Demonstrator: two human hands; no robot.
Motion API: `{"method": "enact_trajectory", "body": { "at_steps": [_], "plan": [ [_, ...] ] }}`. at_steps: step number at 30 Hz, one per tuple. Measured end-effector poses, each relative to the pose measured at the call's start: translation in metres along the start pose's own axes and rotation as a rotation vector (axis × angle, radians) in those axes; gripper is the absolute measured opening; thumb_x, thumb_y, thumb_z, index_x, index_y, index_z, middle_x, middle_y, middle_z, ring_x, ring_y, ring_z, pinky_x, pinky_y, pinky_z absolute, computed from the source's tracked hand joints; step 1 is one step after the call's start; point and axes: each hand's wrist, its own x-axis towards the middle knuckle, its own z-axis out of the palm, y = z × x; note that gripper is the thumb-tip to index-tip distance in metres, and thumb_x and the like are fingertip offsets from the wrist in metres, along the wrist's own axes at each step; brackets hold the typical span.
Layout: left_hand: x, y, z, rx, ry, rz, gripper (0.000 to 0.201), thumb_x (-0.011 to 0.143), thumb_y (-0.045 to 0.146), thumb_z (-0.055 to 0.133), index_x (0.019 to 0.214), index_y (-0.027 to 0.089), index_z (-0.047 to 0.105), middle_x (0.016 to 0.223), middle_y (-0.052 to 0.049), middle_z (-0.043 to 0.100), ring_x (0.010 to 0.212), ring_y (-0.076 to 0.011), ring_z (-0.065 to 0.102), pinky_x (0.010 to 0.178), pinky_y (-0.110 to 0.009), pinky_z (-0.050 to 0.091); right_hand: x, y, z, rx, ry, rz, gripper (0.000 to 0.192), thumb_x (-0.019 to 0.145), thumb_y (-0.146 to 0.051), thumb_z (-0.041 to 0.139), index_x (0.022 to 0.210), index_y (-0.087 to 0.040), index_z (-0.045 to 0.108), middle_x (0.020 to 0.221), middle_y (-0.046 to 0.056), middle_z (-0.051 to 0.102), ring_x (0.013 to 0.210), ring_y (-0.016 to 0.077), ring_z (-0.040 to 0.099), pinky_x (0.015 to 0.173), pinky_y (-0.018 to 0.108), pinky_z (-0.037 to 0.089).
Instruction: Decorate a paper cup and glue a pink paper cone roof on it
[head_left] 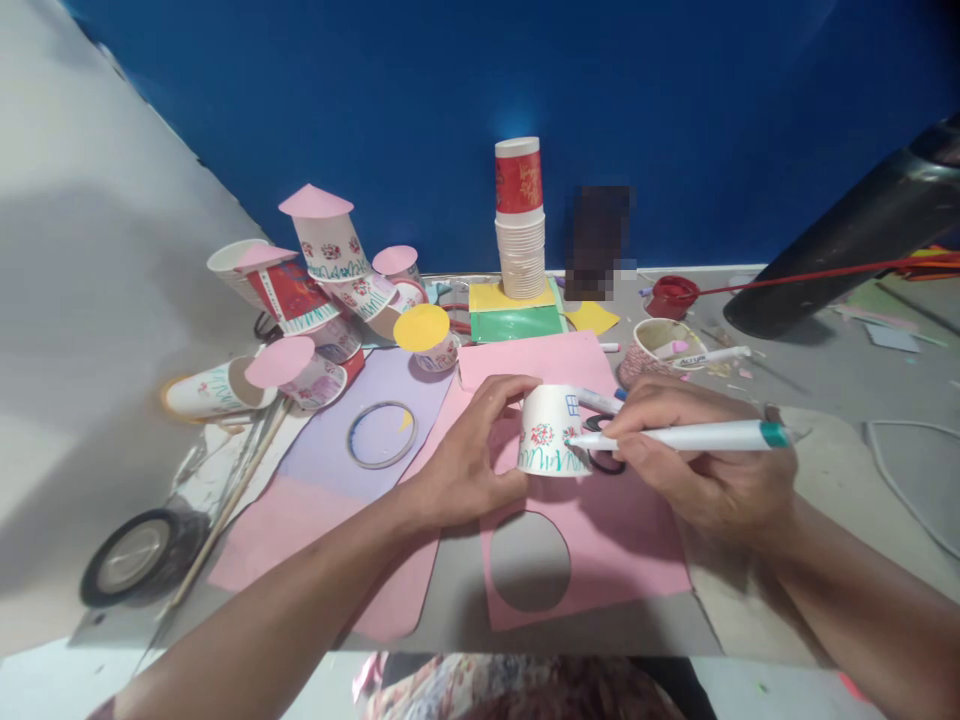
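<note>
A white paper cup (546, 425) is held upside down in my left hand (480, 455), thumb low on its side and fingers near its top. The cup bears red and green flower marks, green grass-like strokes along the lower rim and a small blue window. Between the fingers of my right hand (705, 460) is a white marker (690, 437) with a green end, its tip touching the cup beside a flower. Pink paper (615, 560) with a round hole cut out lies beneath. Behind the cup, scissors (606, 462) are partly hidden.
Decorated cups with pink paper roofs (315, 202) crowd the left, near a roll of tape (127, 558). A cup stack (522, 260) stands at the back. To the right are a cup of markers (652, 345), a small red pot (671, 297) and a dark cylinder (847, 225).
</note>
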Motion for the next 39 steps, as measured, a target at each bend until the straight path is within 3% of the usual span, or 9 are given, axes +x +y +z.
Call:
{"method": "enact_trajectory", "body": {
  "at_steps": [20,26,32,39],
  "plan": [
    [-0.0003,-0.0019,-0.0008,-0.012,-0.006,0.005,0.074,0.069,0.011,0.069,0.138,0.028,0.05,0.142,-0.01,0.056,0.133,-0.0318,0.057,0.116,-0.051,0.049,-0.0001,-0.0008,-0.0019,0.003,-0.002,0.025,0.016,0.092,-0.01,0.064,0.089,-0.023,0.072,0.07,-0.001,0.072,0.061,0.0167,0.064,0.062,0.034,0.05],
    [0.0004,-0.0015,-0.0008,-0.08,0.016,-0.016,0.073,0.069,0.009,0.07,0.138,0.027,0.049,0.141,-0.01,0.057,0.135,-0.0317,0.057,0.119,-0.052,0.047,-0.0016,-0.0004,-0.0054,-0.022,0.093,0.051,0.018,0.092,-0.009,0.065,0.087,-0.025,0.073,0.071,-0.002,0.071,0.058,0.016,0.06,0.058,0.034,0.044],
    [0.0015,-0.0013,0.0004,-0.081,0.024,-0.029,0.076,0.066,0.006,0.067,0.136,0.027,0.051,0.141,-0.01,0.057,0.135,-0.0326,0.057,0.12,-0.054,0.047,0.0013,-0.003,-0.0043,-0.004,0.02,0.063,0.018,0.094,-0.012,0.064,0.085,-0.025,0.072,0.071,0.0,0.074,0.059,0.0174,0.064,0.059,0.035,0.048],
    [0.0008,-0.0021,0.0012,-0.147,0.014,-0.026,0.073,0.069,0.008,0.072,0.136,0.026,0.05,0.142,-0.011,0.057,0.136,-0.0326,0.058,0.119,-0.053,0.048,0.0018,-0.004,-0.0044,-0.044,0.038,0.062,0.021,0.093,-0.01,0.064,0.081,-0.025,0.071,0.07,-0.002,0.074,0.058,0.0157,0.065,0.059,0.032,0.049]
  ]
}}
